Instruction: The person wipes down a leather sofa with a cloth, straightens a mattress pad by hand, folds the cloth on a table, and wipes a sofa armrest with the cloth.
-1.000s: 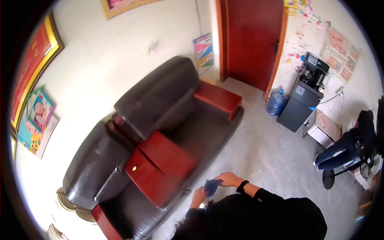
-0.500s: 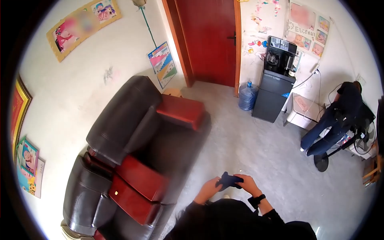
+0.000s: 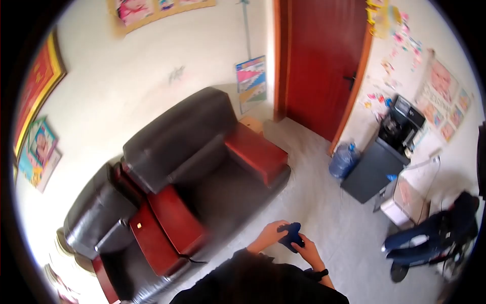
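A small navy-blue cloth item (image 3: 291,236) is held up in front of my body, folded or bunched; its exact kind does not show. My left hand (image 3: 271,236) grips its left edge, thumb and fingers closed on the fabric. On the lower right side, my right hand (image 3: 309,253) pinches the same cloth; a black band circles that wrist. Both hands hang over the grey floor, just right of the dark leather sofa (image 3: 217,167).
Red wooden armrests (image 3: 258,152) divide the sofa. A red door (image 3: 319,66) stands at the back. Along the right wall are a blue water bottle (image 3: 345,160), a black water dispenser (image 3: 374,167) and a white cabinet (image 3: 405,202). Another person (image 3: 435,228) bends over at far right.
My view has swung right, so the room appears tilted. The cloth has turned from stretched sideways to more upright, and my right hand has dropped lower on it.
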Motion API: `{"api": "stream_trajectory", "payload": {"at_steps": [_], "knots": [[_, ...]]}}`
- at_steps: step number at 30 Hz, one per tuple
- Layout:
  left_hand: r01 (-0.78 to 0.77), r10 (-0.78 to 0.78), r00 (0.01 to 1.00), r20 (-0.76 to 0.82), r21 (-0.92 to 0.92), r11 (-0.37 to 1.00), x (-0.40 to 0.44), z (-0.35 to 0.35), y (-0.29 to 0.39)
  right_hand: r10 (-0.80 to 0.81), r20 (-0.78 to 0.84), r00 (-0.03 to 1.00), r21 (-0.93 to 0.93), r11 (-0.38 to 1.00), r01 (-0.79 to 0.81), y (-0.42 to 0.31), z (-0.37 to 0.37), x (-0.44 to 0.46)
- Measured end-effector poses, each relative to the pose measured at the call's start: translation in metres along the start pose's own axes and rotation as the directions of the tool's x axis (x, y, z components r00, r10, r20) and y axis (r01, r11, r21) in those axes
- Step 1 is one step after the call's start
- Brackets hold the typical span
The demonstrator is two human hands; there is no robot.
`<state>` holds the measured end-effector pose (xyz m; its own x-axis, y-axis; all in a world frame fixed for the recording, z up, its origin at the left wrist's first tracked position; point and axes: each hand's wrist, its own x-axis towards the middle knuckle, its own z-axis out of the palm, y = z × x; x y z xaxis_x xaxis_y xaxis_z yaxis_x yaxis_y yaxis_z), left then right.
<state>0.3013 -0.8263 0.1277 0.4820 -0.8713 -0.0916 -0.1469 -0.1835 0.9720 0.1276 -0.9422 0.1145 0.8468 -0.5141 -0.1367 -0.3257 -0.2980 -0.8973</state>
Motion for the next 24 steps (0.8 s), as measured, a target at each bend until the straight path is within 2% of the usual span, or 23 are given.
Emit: {"api": "stream_trajectory", "payload": {"at_steps": [1,3,5,7,9,10,11,13,14,15,17,18,19,20,21,23,24], "knots": [[-0.006,0.005,0.999,-0.047,-0.016,1.0,0.006,-0.004,0.004,0.023,-0.002,1.0,-0.012,1.0,-0.023,-0.002,0.0,0.017],[-0.152,0.171,0.973,-0.158,0.126,0.98,0.014,-0.019,0.014,-0.08,0.044,0.996,-0.063,0.995,0.083,0.006,0.003,0.053],[-0.127,0.176,0.947,-0.27,0.191,0.973,0.008,-0.03,0.024,-0.136,0.135,0.981,0.033,0.991,0.133,-0.001,0.006,0.081],[-0.049,0.168,0.917,-0.362,0.314,0.948,-0.013,-0.037,0.026,-0.167,0.318,0.933,-0.015,0.983,0.181,-0.013,0.013,0.109],[0.029,0.132,0.841,-0.524,0.289,0.957,-0.038,-0.035,0.011,-0.388,0.377,0.841,0.086,0.919,0.386,-0.015,0.03,0.132],[0.055,0.128,0.796,-0.591,0.282,0.958,-0.049,-0.029,0.004,-0.435,0.459,0.775,0.109,0.893,0.437,-0.03,0.033,0.137],[0.09,0.125,0.717,-0.685,0.269,0.959,-0.063,-0.022,0.0,-0.439,0.536,0.721,0.12,0.885,0.45,-0.033,0.042,0.146],[0.164,0.017,0.575,-0.818,0.135,0.977,-0.098,-0.003,0.004,-0.437,0.674,0.596,0.142,0.868,0.477,-0.037,0.061,0.15],[0.283,-0.125,0.501,-0.857,0.025,0.959,-0.118,0.009,0.013,-0.446,0.738,0.506,0.146,0.838,0.526,-0.045,0.065,0.146],[0.314,-0.182,0.418,-0.89,-0.046,0.948,-0.136,0.024,0.014,-0.441,0.778,0.447,0.162,0.829,0.535,-0.053,0.073,0.142],[0.326,-0.297,0.225,-0.928,-0.216,0.921,-0.169,0.058,0.009,-0.524,0.824,0.215,0.281,0.708,0.648,-0.062,0.084,0.128],[0.319,-0.309,0.098,-0.946,-0.264,0.91,-0.184,0.08,0.002,-0.528,0.838,0.137,0.322,0.68,0.659,-0.068,0.087,0.118],[0.308,-0.316,-0.026,-0.948,-0.309,0.9,-0.197,0.101,0.006,-0.511,0.855,0.095,0.335,0.683,0.649,-0.068,0.092,0.109],[0.251,-0.333,-0.12,-0.935,-0.353,0.902,-0.21,0.123,0.014,-0.47,0.881,0.05,0.341,0.705,0.622,-0.066,0.097,0.099],[0.261,-0.373,-0.201,-0.906,-0.416,0.871,-0.222,0.144,0.014,-0.428,0.904,0.006,0.342,0.729,0.593,-0.063,0.099,0.089],[0.224,-0.349,-0.397,-0.849,-0.458,0.86,-0.245,0.19,0.008,-0.4,0.914,-0.068,0.355,0.708,0.611,-0.045,0.106,0.066],[0.212,-0.345,-0.425,-0.837,-0.462,0.861,-0.255,0.212,0.004,-0.361,0.928,-0.092,0.344,0.74,0.578,-0.031,0.112,0.057]]}}
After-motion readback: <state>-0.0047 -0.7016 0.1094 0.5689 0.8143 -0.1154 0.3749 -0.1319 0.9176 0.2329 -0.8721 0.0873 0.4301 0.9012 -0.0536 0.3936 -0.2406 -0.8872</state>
